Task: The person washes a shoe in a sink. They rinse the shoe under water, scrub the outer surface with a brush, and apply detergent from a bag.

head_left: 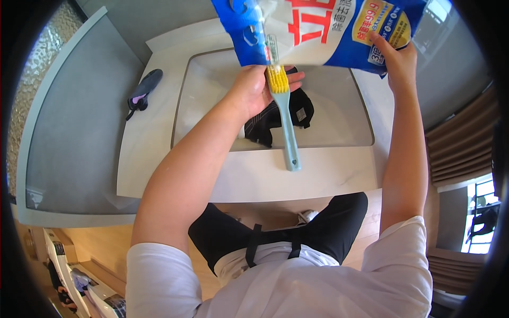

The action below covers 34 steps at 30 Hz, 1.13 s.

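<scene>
My right hand (398, 62) grips the right end of a blue and white detergent bag (313, 45), tilted above the sink. The bag's lower left corner comes down over a scrub brush (286, 116) with yellow bristles facing up and a light blue handle. White powder shows on the bristles near that corner. My left hand (254, 90) is under the brush head and holds it, fingers reaching out past its right side; the thumb is hidden. Below, a black fabric item (303, 108) with stitched lines and a small pale label lies in the white sink (339, 124).
A pale countertop (339, 172) surrounds the sink. On its left part lies a dark grey oblong item (147, 87) with a purple patch and a cord loop. A grey glass panel (79, 122) stands along the left. Brown curtains (464, 138) hang at the right.
</scene>
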Motion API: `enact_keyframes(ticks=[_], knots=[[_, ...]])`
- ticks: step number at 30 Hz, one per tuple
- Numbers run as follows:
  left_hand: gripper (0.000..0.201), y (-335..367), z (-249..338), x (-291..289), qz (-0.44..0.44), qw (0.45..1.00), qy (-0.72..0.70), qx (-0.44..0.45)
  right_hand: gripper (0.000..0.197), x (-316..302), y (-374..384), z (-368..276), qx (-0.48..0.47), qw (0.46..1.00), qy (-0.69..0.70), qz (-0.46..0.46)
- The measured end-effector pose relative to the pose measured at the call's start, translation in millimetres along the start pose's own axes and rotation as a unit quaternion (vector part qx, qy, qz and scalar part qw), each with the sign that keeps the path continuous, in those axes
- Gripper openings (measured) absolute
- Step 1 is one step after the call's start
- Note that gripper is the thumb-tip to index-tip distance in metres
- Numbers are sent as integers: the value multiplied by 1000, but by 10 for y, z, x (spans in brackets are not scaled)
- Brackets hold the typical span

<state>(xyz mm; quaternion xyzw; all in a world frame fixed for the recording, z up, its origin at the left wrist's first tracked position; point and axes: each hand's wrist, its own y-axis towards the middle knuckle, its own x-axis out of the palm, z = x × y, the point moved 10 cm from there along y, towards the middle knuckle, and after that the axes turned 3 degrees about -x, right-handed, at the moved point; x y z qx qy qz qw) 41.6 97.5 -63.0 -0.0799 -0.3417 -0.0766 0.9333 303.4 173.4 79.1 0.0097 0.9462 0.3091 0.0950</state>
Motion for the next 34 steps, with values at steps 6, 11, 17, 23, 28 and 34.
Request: enact_keyframes(ticks=[6,11,17,23,28,34], knots=[[44,-43,-2,55,22,999,27,-5,47,-6,5,69,25,1000,5,-17],[49,29,-10,13,-35,999,15,-3,45,47,-34,44,40,999,-22,-28],[49,36,10,0,15,1000,16,2,47,60,-32,211,108,994,35,-11],[50,-17,-23,18,42,999,-28,-11,49,68,-83,864,257,917,301,58],[45,-99,-23,-27,69,996,-38,-38,44,282,-297,1062,369,807,441,136],[42,-10,-42,-71,55,996,-61,-34,48,300,10,1216,328,768,495,241]])
